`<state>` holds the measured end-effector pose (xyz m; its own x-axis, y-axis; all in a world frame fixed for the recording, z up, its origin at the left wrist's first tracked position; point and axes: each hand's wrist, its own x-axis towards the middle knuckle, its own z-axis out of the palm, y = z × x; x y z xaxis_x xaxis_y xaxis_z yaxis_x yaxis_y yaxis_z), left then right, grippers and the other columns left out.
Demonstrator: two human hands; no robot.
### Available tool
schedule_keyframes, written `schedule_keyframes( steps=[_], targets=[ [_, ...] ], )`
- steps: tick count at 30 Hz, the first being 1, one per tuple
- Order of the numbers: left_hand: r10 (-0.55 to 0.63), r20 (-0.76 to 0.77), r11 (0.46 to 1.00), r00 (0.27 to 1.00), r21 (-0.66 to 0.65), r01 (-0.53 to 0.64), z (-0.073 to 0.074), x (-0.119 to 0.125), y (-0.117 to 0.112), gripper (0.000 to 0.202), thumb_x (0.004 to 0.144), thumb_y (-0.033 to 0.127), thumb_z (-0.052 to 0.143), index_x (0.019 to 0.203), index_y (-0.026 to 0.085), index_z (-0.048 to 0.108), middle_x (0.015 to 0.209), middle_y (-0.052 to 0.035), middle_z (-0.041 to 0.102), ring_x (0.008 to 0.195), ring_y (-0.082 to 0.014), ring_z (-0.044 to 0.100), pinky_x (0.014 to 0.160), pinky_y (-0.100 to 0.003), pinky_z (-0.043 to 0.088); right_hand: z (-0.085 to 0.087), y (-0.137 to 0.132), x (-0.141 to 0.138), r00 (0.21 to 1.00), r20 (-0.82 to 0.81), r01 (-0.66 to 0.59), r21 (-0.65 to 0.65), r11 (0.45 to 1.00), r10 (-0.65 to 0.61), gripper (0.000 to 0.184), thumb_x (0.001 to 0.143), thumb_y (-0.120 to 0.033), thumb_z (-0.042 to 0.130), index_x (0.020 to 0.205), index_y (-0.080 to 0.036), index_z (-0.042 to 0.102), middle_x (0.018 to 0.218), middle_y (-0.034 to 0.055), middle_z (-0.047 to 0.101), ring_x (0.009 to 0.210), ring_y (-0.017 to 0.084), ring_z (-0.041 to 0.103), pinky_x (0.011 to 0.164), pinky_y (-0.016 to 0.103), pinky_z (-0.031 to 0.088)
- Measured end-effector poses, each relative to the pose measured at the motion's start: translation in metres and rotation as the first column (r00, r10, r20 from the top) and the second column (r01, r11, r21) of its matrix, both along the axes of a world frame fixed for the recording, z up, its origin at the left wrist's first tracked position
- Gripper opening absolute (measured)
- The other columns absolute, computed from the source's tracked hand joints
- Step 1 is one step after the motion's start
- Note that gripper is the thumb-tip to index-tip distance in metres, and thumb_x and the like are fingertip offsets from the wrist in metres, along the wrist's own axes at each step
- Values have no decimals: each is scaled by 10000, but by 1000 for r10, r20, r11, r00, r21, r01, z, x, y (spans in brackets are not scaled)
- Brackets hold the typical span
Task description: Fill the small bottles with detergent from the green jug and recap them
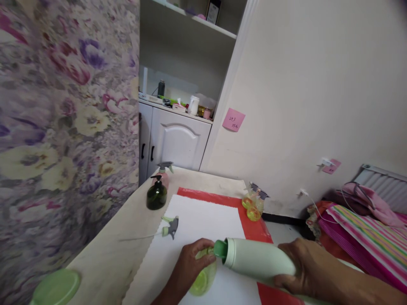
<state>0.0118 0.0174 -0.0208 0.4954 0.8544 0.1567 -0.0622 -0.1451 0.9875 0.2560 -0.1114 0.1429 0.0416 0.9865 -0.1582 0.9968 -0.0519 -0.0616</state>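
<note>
My left hand [196,259] is closed around the upper part of a clear spray bottle body [201,284], whose inside looks yellow-green. My right hand [294,267] grips a large pale green detergent-type bottle [257,257], tipped sideways. Its green pour spout [220,249] is at the mouth of the clear bottle, partly hidden by my left fingers. Whether liquid is flowing I cannot tell. A grey and green trigger sprayer head [171,227] with a long thin tube lies on the table to the left. At the lower left sits a round light green cap [57,287].
White paper [203,218] over a red sheet [259,226] covers part of the table [104,241]. A dark green pump bottle [156,195] and pink spray bottle [163,178] stand at the back left; yellow spray bottles [254,206] stand at the back right. A bed [356,233] is beyond.
</note>
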Motion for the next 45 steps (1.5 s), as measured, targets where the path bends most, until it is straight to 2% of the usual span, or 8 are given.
schedule_keyframes(
  steps=[5,13,19,31,45],
  targets=[
    [13,-24,1000,1000,0,-13,1,0,0,159,705,226,682,858,212,725,860,0,738,909,-230,647,864,-310,442,4,0,-4,1000,-22,4,-39,999,-5,288,702,-505,639,748,-227,699,657,33,736,568,181,647,483,248,303],
    [2,-3,1000,1000,-27,-2,8,-1,-3,153,698,217,676,844,211,720,862,-2,738,912,-232,645,852,-306,451,10,1,-7,1000,-5,-27,-33,999,27,257,719,-477,629,737,-225,680,644,26,721,541,151,601,476,244,283],
    [10,-3,999,1000,-40,-10,5,-1,-1,166,697,233,685,858,210,717,884,-12,741,928,-239,646,868,-316,453,5,1,-4,1000,-11,-29,-17,999,28,266,719,-484,629,747,-227,690,642,23,719,556,159,628,483,239,297],
    [10,-8,1000,1000,-12,-10,0,1,-1,158,698,228,690,851,210,726,881,-13,750,926,-241,655,867,-312,457,15,1,-12,1000,-9,3,-37,999,-4,212,689,-420,649,743,-221,697,662,38,742,572,181,644,486,237,307],
    [8,-13,1000,1000,-6,-8,1,0,0,175,698,241,692,867,208,727,899,-23,754,943,-247,659,888,-324,459,15,4,-11,999,-20,33,-91,995,-35,295,657,-510,664,759,-235,693,690,39,743,605,215,654,487,260,335]
  ],
)
